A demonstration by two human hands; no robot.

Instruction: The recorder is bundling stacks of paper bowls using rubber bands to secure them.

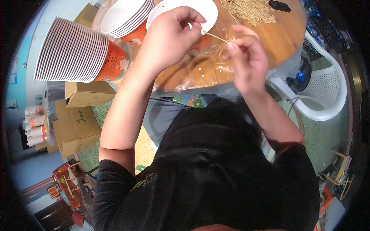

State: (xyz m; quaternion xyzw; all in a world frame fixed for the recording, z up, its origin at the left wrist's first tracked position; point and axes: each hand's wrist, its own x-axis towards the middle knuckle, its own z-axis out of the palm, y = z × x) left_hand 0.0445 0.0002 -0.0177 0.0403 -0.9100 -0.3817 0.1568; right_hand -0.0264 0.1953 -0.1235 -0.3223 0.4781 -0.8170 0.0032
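Pinching a taut strand of tan twine [216, 37] between both hands over the round wooden tabletop [287, 32]. Left hand [169, 36]: fingers curled in tight, thumb and forefinger closed on one end of the strand near the rim of a white lid [181, 9]. Right hand [248, 63]: fingertips pressed together narrow on the other end, where the twine forms a small loop or bow [230, 39]. Strand runs slightly downhill from left hand to right hand, just above a clear plastic bag [200, 71] that lies crinkled on the tabletop under both hands; something orange shows through the bag below the left hand, can't tell exactly what. Bundle of loose tan twine strands [250, 11] lies further back on the tabletop, apart from the hands, with a small black object [279, 5] just beside it. On the person's left: a long stack of orange paper cups [73, 52] lying on its side, and a second shorter stack of white-rimmed cups [127, 17] behind it, touching the white lid's edge. Below the tabletop on the left: brown cardboard boxes [79, 123] on the floor. White plastic chair [320, 92] to the right of the tabletop. Person wears a black shirt [216, 169].
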